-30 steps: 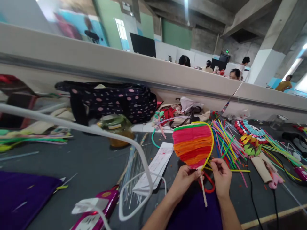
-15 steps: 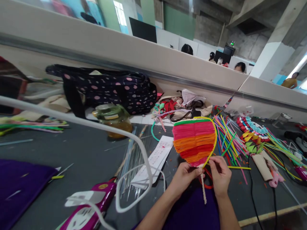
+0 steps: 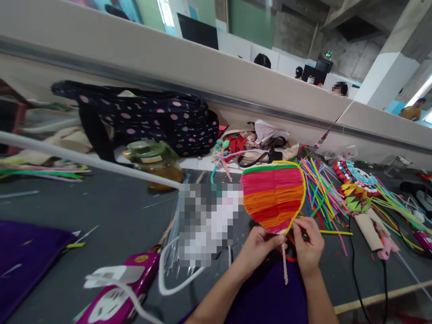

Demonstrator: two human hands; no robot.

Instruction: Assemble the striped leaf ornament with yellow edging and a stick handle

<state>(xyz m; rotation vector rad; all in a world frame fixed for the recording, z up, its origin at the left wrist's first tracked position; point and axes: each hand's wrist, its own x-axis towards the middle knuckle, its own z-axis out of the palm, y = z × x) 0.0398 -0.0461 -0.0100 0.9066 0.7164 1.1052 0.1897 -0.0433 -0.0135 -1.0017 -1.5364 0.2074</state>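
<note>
- Striped pink-orange-red woven fan [image 3: 272, 198] stands upright just above both grips.
- Left hand [image 3: 259, 247] pinches its base, above the pale stick [image 3: 285, 267].
- Right hand [image 3: 308, 245] pinches its yellow rim [image 3: 297, 215].

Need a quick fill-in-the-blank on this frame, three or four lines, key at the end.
1. Both hands hold a striped fan whose rim is edged in a ____ pipe cleaner.
2. The left hand pinches the fan at its ____ end, above the pale stick.
3. The right hand grips the fan's ____ edge.
4. Behind the glass jar lies a dark bag with ____ dots.

Missing words: yellow; bottom; right; pink
</note>
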